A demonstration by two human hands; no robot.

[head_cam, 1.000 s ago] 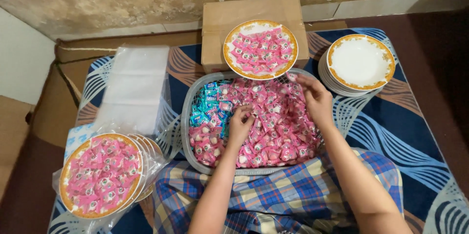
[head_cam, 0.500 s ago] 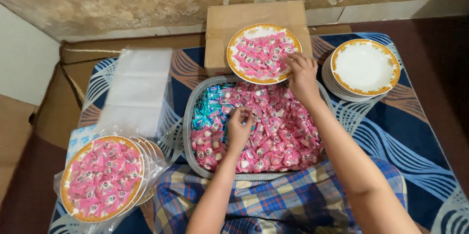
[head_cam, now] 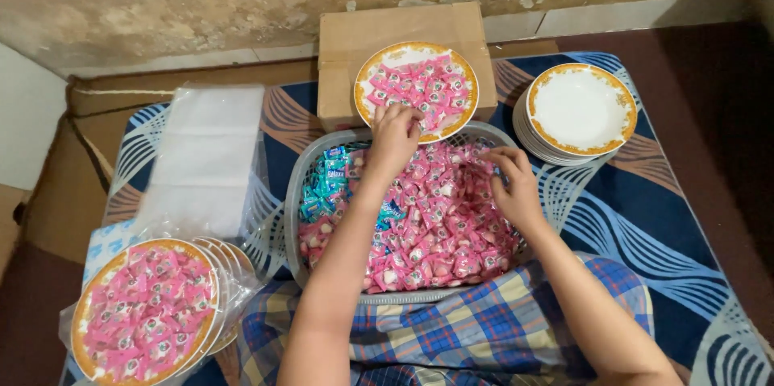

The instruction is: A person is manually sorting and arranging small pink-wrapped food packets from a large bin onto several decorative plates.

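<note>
A grey plastic basket [head_cam: 292,217] in front of me holds a heap of pink wrapped candies [head_cam: 435,233], with some blue ones [head_cam: 322,184] on its left side. Behind it, a gold-rimmed plate of pink candies [head_cam: 419,88] sits on a cardboard box [head_cam: 347,39]. My left hand [head_cam: 393,138] reaches over the basket to the plate's near edge, its fingers bunched around a few pink candies. My right hand [head_cam: 516,186] lies on the candy heap at the basket's right side with its fingers bent down into the candies. What they grip is hidden.
A stack of empty gold-rimmed plates [head_cam: 582,108] stands at the right. A pile of clear plastic bags [head_cam: 205,152] lies at the left. At front left is a bagged plate of pink candies [head_cam: 145,309]. A blue patterned mat [head_cam: 645,217] covers the floor, and a wall runs behind.
My right hand came back from the plate on the box to the basket. My left hand left the basket and moved up to that plate.
</note>
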